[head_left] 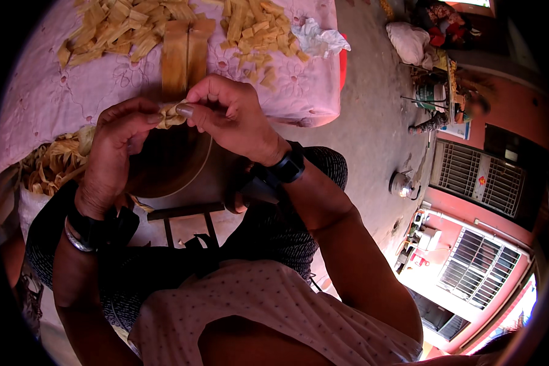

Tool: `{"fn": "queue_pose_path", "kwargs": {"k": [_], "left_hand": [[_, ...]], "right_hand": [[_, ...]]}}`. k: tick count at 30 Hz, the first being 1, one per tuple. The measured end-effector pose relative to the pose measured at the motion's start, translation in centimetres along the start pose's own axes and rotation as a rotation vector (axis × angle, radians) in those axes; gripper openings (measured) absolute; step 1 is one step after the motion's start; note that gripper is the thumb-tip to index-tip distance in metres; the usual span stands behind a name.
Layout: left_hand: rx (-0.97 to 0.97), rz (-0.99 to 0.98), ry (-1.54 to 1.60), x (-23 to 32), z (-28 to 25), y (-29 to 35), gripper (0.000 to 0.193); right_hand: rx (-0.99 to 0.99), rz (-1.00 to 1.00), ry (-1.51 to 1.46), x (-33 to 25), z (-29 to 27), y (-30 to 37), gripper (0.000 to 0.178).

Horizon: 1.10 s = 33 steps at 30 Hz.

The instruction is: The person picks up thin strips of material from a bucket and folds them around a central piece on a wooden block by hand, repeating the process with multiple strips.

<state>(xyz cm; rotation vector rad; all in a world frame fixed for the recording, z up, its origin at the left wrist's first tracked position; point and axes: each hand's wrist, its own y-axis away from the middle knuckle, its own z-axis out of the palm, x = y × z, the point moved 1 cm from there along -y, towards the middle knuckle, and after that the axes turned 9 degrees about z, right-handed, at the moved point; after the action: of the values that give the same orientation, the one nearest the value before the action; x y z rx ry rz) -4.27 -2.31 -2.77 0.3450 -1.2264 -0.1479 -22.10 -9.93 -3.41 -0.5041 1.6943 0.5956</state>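
A pale yellow, dry-looking folded strip (169, 114) is pinched between both hands just below the table's near edge. My left hand (116, 137) is closed on its left end, thumb and index finger pressed together. My right hand (235, 119) grips the other end, its thumb lying across the strip. Directly beyond my fingers, a brown wooden block (175, 61) with a slit down its middle overhangs the table edge. Piles of flat yellow pieces (119, 24) lie to its left, and more cut yellow pieces (256, 33) to its right.
A pink embroidered cloth (113, 85) covers the table, with crumpled white plastic (317, 39) at its right. Under my hands sits a dark round container (192, 174). Long dry strips (52, 165) fill a bag at left. A kettle-like metal pot (402, 184) stands on the floor.
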Motion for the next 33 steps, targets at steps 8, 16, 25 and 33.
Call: {"fn": "queue_pose_path", "kwargs": {"k": [8, 16, 25, 33], "left_hand": [[-0.011, -0.036, -0.043, -0.3, 0.2, 0.3, 0.015], [-0.099, 0.020, -0.033, 1.1, -0.4, 1.1, 0.017], [-0.165, -0.105, 0.428, 0.4, -0.9, 0.7, 0.015], [-0.133, 0.127, -0.143, 0.4, 0.6, 0.8, 0.017]], "right_hand": [[-0.070, -0.344, 0.571, -0.5, 0.4, 0.2, 0.023], [-0.091, -0.063, 0.063, -2.2, -1.7, 0.8, 0.032], [-0.152, -0.030, -0.102, -2.1, -1.7, 0.3, 0.014], [-0.253, -0.023, -0.061, -1.1, -0.9, 0.3, 0.028]]}}
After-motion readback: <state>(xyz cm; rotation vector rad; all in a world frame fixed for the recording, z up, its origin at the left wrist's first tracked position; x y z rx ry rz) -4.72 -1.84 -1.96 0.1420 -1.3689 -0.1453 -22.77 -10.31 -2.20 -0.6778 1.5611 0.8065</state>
